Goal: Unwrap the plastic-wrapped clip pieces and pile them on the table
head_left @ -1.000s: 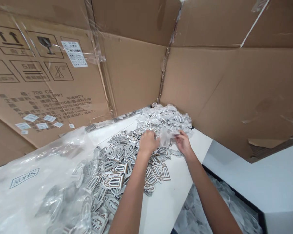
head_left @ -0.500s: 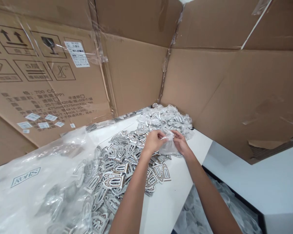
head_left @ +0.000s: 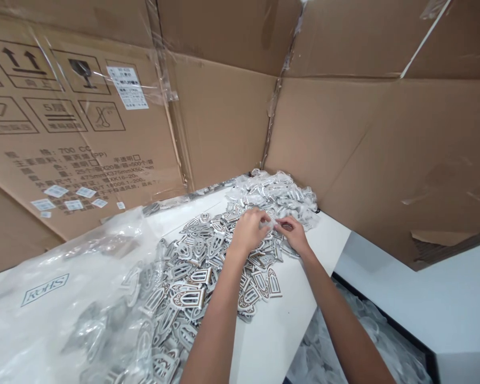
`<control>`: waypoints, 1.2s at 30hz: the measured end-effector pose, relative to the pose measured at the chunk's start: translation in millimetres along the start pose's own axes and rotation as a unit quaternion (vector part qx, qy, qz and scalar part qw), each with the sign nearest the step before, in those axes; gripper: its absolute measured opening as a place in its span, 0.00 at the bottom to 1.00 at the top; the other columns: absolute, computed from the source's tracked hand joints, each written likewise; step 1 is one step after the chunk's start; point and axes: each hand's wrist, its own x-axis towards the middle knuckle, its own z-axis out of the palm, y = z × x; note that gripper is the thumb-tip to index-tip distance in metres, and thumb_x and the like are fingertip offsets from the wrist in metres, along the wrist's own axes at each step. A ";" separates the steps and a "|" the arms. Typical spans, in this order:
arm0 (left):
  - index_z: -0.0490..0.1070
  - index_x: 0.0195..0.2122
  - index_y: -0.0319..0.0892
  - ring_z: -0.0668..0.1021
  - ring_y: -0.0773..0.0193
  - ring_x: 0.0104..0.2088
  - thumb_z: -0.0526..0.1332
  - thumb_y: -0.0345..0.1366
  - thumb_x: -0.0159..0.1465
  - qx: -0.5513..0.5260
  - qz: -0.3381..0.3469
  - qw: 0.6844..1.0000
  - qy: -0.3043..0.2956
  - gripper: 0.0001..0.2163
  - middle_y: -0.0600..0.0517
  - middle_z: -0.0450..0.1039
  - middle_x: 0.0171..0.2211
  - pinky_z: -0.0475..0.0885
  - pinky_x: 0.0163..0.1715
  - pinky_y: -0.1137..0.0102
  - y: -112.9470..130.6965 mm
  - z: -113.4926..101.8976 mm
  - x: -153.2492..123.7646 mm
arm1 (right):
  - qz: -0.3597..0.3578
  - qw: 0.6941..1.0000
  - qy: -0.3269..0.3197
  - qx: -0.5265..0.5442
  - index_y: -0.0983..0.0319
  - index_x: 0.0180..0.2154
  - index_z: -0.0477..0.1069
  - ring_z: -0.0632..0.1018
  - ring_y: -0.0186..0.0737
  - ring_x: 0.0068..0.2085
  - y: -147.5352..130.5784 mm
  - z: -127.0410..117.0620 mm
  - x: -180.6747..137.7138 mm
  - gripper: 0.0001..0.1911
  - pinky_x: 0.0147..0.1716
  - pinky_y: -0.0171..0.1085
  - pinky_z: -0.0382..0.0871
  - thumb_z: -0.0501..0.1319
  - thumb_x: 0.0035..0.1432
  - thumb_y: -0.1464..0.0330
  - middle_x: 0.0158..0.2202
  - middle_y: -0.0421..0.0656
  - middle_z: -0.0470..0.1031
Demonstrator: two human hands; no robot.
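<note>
Above the heap, my left hand (head_left: 249, 231) is closed, thumb and fingers pinching a small clear plastic bag (head_left: 271, 223). Close by on the right, my right hand (head_left: 296, 234) is also closed, its fingertips on the bag's other side. The bag is bunched up between the two hands, and its contents cannot be made out. Below them spreads a heap of loose grey-white, arched window-shaped pieces (head_left: 189, 297) with brown scroll patterns. Behind the hands lies a pile of similar pieces in clear bags (head_left: 272, 188).
Tall cardboard walls (head_left: 220, 117) close off the back and the right of the white table (head_left: 270, 330). A large clear plastic sheet marked ROHS (head_left: 44, 289) covers the left side. Below the table's right edge, a black-rimmed bin (head_left: 384, 320) holds crumpled clear plastic.
The bag hung spread out between my hands and is now bunched up small at the fingertips. My right hand has shifted slightly left and my left hand has turned a little.
</note>
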 end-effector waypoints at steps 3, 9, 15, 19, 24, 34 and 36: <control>0.85 0.47 0.44 0.80 0.47 0.58 0.72 0.31 0.65 0.091 -0.083 0.991 0.046 0.10 0.43 0.83 0.52 0.73 0.60 0.57 -2.7 2.8 0.4 | -0.003 1.000 0.011 -0.005 0.57 0.33 0.84 0.78 0.45 0.42 1.2 -1.8 0.9 0.18 0.44 0.42 0.73 0.78 0.55 0.50 0.37 0.42 0.78; 0.81 0.30 0.45 0.84 0.51 0.44 0.69 0.31 0.68 0.090 -0.124 0.987 0.047 0.08 0.46 0.85 0.37 0.75 0.46 0.62 -4.2 4.9 0.6 | 0.090 0.966 0.128 0.206 0.56 0.38 0.79 0.78 0.39 0.35 10.7 -5.0 7.0 0.23 0.38 0.38 0.74 0.81 0.49 0.49 0.33 0.37 0.80; 0.74 0.49 0.45 0.83 0.60 0.37 0.55 0.39 0.80 -0.064 -0.098 0.945 0.306 0.09 0.49 0.84 0.40 0.73 0.40 0.65 10.1 -7.9 5.5 | 0.121 0.929 0.151 0.316 0.54 0.38 0.77 0.81 0.38 0.37 14.2 -10.6 8.8 0.21 0.41 0.37 0.80 0.83 0.50 0.57 0.35 0.35 0.81; 0.72 0.44 0.47 0.83 0.59 0.36 0.59 0.36 0.78 -0.121 -0.042 0.946 0.296 0.04 0.51 0.82 0.36 0.73 0.39 0.65 18.4 -12.1 6.9 | 0.132 0.922 0.120 0.344 0.55 0.39 0.78 0.81 0.36 0.38 8.2 -9.1 6.1 0.20 0.42 0.36 0.80 0.83 0.51 0.59 0.36 0.35 0.81; 0.71 0.44 0.46 0.82 0.57 0.45 0.56 0.35 0.79 -0.108 -0.013 0.960 0.260 0.05 0.46 0.82 0.44 0.75 0.46 0.64 36.2 5.1 7.5 | 0.124 0.918 0.093 0.364 0.53 0.41 0.78 0.84 0.41 0.46 -0.1 -11.9 5.5 0.15 0.51 0.41 0.81 0.78 0.59 0.55 0.42 0.37 0.85; 0.70 0.47 0.47 0.85 0.52 0.42 0.54 0.35 0.79 -0.090 -0.142 0.962 0.216 0.05 0.48 0.84 0.40 0.73 0.46 0.63 21.9 14.5 6.2 | 0.137 0.914 0.102 0.367 0.52 0.41 0.80 0.85 0.41 0.42 9.0 -27.2 5.0 0.15 0.42 0.39 0.84 0.79 0.57 0.55 0.39 0.39 0.85; 0.70 0.50 0.46 0.85 0.54 0.42 0.54 0.34 0.79 -0.110 -0.151 0.954 0.233 0.06 0.49 0.83 0.39 0.73 0.47 0.63 16.2 12.8 6.9 | 0.144 0.906 0.096 0.386 0.52 0.42 0.81 0.86 0.42 0.44 7.1 -27.2 3.7 0.13 0.42 0.40 0.85 0.77 0.60 0.55 0.41 0.41 0.86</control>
